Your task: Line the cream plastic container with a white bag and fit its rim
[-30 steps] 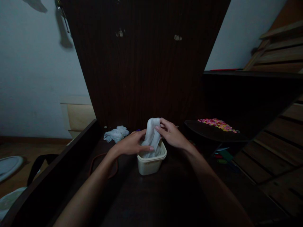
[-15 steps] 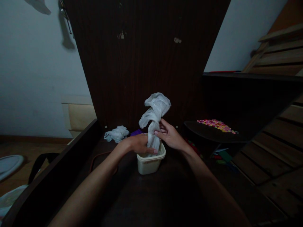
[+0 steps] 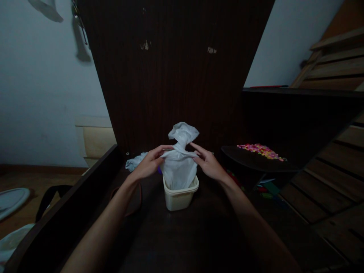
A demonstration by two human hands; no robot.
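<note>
A white plastic bag [image 3: 179,168], knotted or twisted near its top, stands with its lower part inside a cream plastic tub [image 3: 179,201]. My left hand [image 3: 149,161] pinches the bag's left side below the twist, thumb and fingers closed on the film. On the opposite side my right hand [image 3: 209,163] grips the bag's right edge between thumb and fingers. The loose top of the bag flares above both hands. The tub rests upright on a dark wooden surface [image 3: 176,239]; its inside is mostly hidden by the bag.
Behind my left hand lies another crumpled plastic bag [image 3: 133,163]. A brown-edged flat item [image 3: 139,201] is partly under my left arm. A dark board [image 3: 176,76] rises behind. Small colourful pieces [image 3: 261,150] sit on a shelf at right. A raised side edge [image 3: 71,197] runs along the left.
My left hand has come up out of the tub to the bag's left side. The bag is now spread wider between both hands, and its top sits lower.
</note>
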